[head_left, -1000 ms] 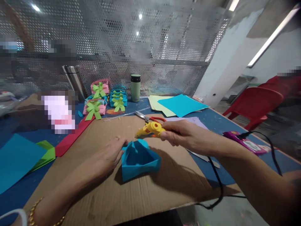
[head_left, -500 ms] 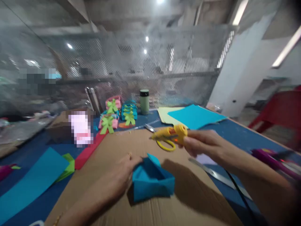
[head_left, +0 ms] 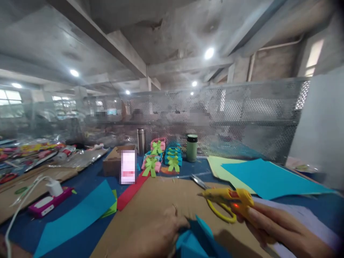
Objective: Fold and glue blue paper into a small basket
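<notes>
There are one yellow glue gun (head_left: 228, 198) and one blue paper box (head_left: 200, 242) on one cardboard sheet (head_left: 153, 199). Compared with before, the view is raised and its lower edge cuts the box. The right hand (head_left: 285, 224) has fingers clamped around the glue gun, nozzle pointing left; the left hand (head_left: 158, 231) is at the box's left side, its finger closure I cannot tell.

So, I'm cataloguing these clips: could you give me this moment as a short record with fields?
Left hand: at the blue paper box, grip blurred
Right hand: holding a yellow glue gun, red light lit
Box: partly out of frame
Work surface: cardboard sheet
Behind glue gun: scissors, partly hidden
Far side: small baskets with green bows, steel flask, green flask
</notes>
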The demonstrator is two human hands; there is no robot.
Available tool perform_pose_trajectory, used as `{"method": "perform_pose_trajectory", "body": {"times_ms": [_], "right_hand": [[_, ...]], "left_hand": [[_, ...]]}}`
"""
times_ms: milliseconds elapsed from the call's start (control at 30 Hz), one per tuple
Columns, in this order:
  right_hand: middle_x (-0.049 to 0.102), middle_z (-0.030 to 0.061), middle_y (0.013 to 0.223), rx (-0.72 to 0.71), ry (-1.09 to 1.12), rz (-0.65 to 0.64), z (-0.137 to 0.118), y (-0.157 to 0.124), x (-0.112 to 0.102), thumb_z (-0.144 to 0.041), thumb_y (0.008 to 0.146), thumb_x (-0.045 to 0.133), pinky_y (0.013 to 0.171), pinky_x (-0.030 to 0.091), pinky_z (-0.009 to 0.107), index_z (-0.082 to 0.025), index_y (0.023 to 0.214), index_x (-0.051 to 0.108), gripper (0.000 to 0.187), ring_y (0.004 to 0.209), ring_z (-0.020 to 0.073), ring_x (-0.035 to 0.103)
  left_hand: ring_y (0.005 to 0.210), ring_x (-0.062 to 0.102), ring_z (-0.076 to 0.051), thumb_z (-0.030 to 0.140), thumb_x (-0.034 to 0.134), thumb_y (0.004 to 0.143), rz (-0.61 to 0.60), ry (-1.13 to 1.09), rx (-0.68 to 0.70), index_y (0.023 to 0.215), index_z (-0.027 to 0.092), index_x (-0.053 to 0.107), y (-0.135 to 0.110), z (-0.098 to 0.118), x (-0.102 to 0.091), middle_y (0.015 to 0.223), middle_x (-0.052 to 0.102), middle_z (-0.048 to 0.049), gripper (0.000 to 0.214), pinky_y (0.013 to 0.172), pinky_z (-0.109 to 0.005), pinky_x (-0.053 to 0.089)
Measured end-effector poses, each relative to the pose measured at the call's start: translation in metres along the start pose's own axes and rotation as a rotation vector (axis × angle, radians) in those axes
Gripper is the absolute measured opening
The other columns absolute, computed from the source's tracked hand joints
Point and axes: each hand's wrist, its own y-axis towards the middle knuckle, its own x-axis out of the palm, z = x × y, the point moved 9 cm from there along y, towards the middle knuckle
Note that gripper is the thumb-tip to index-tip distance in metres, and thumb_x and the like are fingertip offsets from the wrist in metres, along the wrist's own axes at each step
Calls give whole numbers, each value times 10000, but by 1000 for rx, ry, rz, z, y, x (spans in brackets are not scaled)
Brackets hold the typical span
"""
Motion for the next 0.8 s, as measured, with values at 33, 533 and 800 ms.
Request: {"method": "perform_pose_trajectory", "body": {"times_ms": [33, 533, 800], "right_hand": [[532, 30, 581, 44, 36, -53, 0, 0, 4, -638, 917, 433, 507, 428, 289, -198, 870, 709, 522, 544, 168, 493], [590, 68, 764, 91, 54, -310, 12, 0, 24, -571, 920, 525, 628, 434, 323, -180, 874, 708, 435, 680, 187, 523], [568, 53, 725, 24, -14, -377, 1, -1, 30, -535, 928, 523, 582, 401, 325, -219, 816, 678, 369, 655, 194, 506]], "left_hand": [[983, 554, -220, 343, 395, 1001, 17, -21, 27, 1228, 329, 632, -7, 8, -7, 1157, 554, -77, 328, 851, -344, 459], [907, 524, -206, 376, 390, 1014, -33, -44, 88, 1089, 253, 679, -7, 11, -8, 981, 526, -59, 323, 819, -341, 431], [858, 522, -193, 334, 391, 1017, -5, 40, 128, 1064, 242, 698, -4, 12, -5, 932, 543, -65, 324, 758, -319, 430]]}}
